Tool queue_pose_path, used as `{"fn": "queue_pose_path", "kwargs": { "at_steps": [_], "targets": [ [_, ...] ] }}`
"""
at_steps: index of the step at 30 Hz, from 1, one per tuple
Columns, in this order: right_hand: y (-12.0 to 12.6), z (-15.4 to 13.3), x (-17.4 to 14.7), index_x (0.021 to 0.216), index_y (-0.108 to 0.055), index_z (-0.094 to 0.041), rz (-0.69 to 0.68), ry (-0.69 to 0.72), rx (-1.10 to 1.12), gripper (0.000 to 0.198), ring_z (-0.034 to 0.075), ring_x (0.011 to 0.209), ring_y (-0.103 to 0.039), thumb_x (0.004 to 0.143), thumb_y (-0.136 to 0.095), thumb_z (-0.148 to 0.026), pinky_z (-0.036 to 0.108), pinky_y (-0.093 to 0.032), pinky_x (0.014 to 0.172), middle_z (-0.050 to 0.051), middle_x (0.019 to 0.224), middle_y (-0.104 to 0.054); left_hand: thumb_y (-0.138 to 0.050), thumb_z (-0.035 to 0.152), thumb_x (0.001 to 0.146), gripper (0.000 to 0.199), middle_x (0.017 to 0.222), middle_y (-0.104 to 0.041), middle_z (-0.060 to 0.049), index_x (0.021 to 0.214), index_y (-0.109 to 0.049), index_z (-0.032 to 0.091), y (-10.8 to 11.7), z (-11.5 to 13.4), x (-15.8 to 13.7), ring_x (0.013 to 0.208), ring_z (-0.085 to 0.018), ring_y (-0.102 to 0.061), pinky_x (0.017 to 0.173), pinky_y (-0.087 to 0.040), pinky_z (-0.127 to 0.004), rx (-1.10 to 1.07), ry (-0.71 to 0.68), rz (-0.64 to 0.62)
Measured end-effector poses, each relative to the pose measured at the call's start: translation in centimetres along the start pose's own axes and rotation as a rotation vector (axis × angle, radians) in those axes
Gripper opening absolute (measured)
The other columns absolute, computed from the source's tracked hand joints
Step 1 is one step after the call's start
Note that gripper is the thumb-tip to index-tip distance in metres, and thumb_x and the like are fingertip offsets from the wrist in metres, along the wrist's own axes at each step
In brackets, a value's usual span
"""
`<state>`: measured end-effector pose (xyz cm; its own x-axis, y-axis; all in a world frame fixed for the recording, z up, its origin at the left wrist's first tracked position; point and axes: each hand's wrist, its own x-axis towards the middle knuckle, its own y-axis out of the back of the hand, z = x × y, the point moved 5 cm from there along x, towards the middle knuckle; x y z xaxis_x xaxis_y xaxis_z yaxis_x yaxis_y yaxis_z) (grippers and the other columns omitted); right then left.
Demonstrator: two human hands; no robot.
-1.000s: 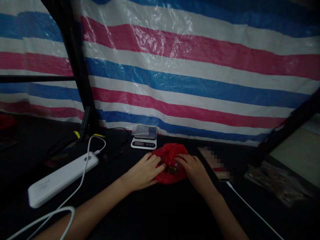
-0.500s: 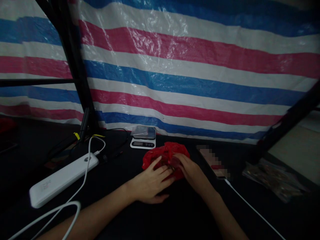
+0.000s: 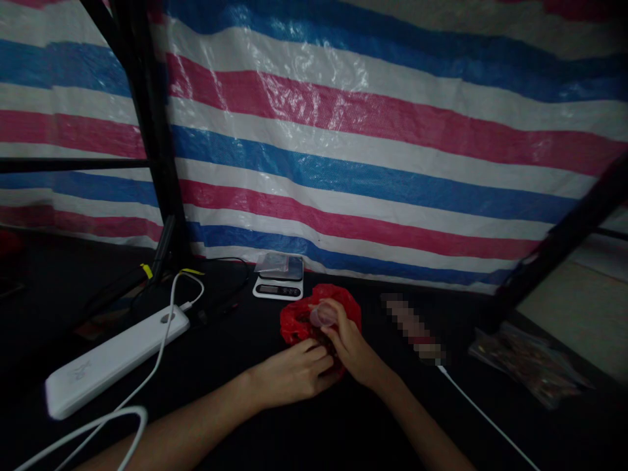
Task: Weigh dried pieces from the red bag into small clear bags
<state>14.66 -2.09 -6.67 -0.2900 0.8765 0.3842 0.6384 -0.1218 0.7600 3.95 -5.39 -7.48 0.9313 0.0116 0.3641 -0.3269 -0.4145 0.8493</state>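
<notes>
A crumpled red plastic bag (image 3: 346,302) lies on the black tabletop, its mouth facing up. Dark contents show inside, too dim to make out. My right hand (image 3: 357,350) reaches over the bag from the right, closed on a small clear plastic cup (image 3: 324,315) at the bag's mouth. Along the bag's near edge, my left hand (image 3: 299,373) is closed with fingers curled onto the red plastic; its fingertips are partly hidden.
Behind the bag stands a white digital scale (image 3: 279,288) with a clear zip bag (image 3: 272,263) on it. A white power bank (image 3: 118,360) with a white cable lies left. To the right are a charging phone (image 3: 415,330) and filled clear bags (image 3: 532,363). Striped sheeting (image 3: 343,157) hangs behind.
The clear cup has come into view in my right hand, above the bag's mouth. My left hand's fingers, spread over the bag before, have curled at its near edge. The view has shifted slightly.
</notes>
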Motion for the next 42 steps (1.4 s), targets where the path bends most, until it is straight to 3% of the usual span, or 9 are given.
{"fn": "queue_pose_path", "kwargs": {
  "at_steps": [4, 10, 15, 19, 26, 29, 32, 39, 42],
  "targets": [
    [-0.7, -0.1, 0.6, 0.124, -0.033, -0.013, -0.098, 0.232, -0.383, 0.037, 0.017, 0.098, -0.055, 0.087, -0.035, -0.016, 0.043, -0.022, 0.101, 0.009, 0.109, -0.058, -0.037, 0.014, 0.088, 0.027, 0.089, -0.053, -0.003, 0.110, -0.051, 0.019, 0.0, -0.1, 0.0, 0.086, -0.015, -0.048, 0.079, -0.034, -0.028, -0.009, -0.005, 0.007],
    [1.9, 3.0, -0.2, 0.121, -0.039, -0.011, -0.099, 0.203, -0.797, 0.039, 0.018, 0.082, -0.057, 0.083, -0.034, -0.005, 0.034, -0.035, 0.077, 0.010, 0.090, -0.063, -0.037, 0.019, 0.088, 0.026, 0.089, -0.051, -0.004, 0.110, -0.052, 0.021, -0.2, -0.5, -0.6, 0.080, -0.015, -0.048, 0.070, -0.034, -0.028, -0.026, 0.030, -0.042],
    [2.9, 0.8, -0.8, 0.105, -0.051, -0.018, -0.145, 0.225, -0.808, 0.025, 0.018, 0.083, -0.054, 0.085, -0.038, -0.011, 0.031, -0.033, 0.074, 0.007, 0.091, -0.061, -0.038, 0.020, 0.087, 0.028, 0.091, -0.051, -0.004, 0.112, -0.050, 0.022, -0.4, -0.9, -0.7, 0.081, -0.015, -0.048, 0.069, -0.034, -0.027, -0.066, 0.059, -0.055],
    [2.6, -0.3, 0.7, 0.117, -0.044, -0.019, -0.093, 0.216, -0.785, 0.033, 0.020, 0.096, -0.050, 0.083, -0.043, -0.017, 0.032, -0.034, 0.076, 0.009, 0.108, -0.056, -0.041, 0.019, 0.084, 0.032, 0.091, -0.052, -0.005, 0.116, -0.047, 0.021, -0.4, -1.0, -0.6, 0.081, -0.016, -0.048, 0.070, -0.035, -0.028, -0.079, 0.070, -0.070],
    [0.7, 1.2, 3.8, 0.106, -0.054, -0.018, -0.217, 0.188, -0.761, 0.029, 0.022, 0.099, -0.051, 0.077, -0.055, -0.020, 0.035, -0.033, 0.083, 0.009, 0.106, -0.059, -0.044, 0.025, 0.083, 0.051, 0.102, -0.052, -0.006, 0.131, -0.028, 0.019, -0.1, -1.3, -0.6, 0.092, -0.017, -0.047, 0.085, -0.033, -0.029, -0.144, 0.132, -0.077],
    [1.6, 1.7, 3.8, 0.114, -0.049, -0.015, -0.151, 0.177, -0.817, 0.038, 0.023, 0.099, -0.051, 0.077, -0.054, -0.022, 0.037, -0.032, 0.081, 0.012, 0.108, -0.058, -0.044, 0.045, 0.080, 0.059, 0.104, -0.051, -0.008, 0.129, -0.031, 0.014, 0.1, -2.0, -0.9, 0.096, -0.021, -0.045, 0.090, -0.030, -0.034, -0.162, 0.198, -0.053],
    [3.3, 1.3, 3.3, 0.126, -0.037, -0.013, -0.029, 0.128, -0.815, 0.050, 0.024, 0.099, -0.050, 0.080, -0.050, -0.024, 0.038, -0.033, 0.081, 0.014, 0.111, -0.056, -0.043, 0.037, 0.083, 0.048, 0.096, -0.052, -0.008, 0.125, -0.037, 0.013, -0.3, -2.6, -1.3, 0.091, -0.019, -0.047, 0.086, -0.032, -0.033, -0.138, 0.234, -0.063],
    [1.2, -1.7, 2.1, 0.113, -0.044, -0.020, -0.109, 0.050, -0.247, 0.028, 0.016, 0.100, -0.053, 0.085, -0.042, -0.024, 0.029, -0.038, 0.082, 0.005, 0.109, -0.057, -0.039, 0.013, 0.085, 0.044, 0.104, -0.049, -0.004, 0.125, -0.036, 0.030, -0.5, -2.1, -1.2, 0.097, -0.016, -0.047, 0.086, -0.032, -0.029, -0.102, 0.151, -0.016],
    [0.2, -1.0, 1.9, 0.115, -0.040, -0.019, -0.138, -0.063, -0.246, 0.029, 0.017, 0.087, -0.059, 0.086, -0.039, -0.023, 0.028, -0.042, 0.074, 0.005, 0.099, -0.061, -0.037, 0.010, 0.085, 0.054, 0.106, -0.048, -0.003, 0.131, -0.024, 0.037, -0.1, -2.0, -1.1, 0.097, -0.016, -0.047, 0.083, -0.034, -0.028, -0.076, 0.147, -0.014]
  ]
}}
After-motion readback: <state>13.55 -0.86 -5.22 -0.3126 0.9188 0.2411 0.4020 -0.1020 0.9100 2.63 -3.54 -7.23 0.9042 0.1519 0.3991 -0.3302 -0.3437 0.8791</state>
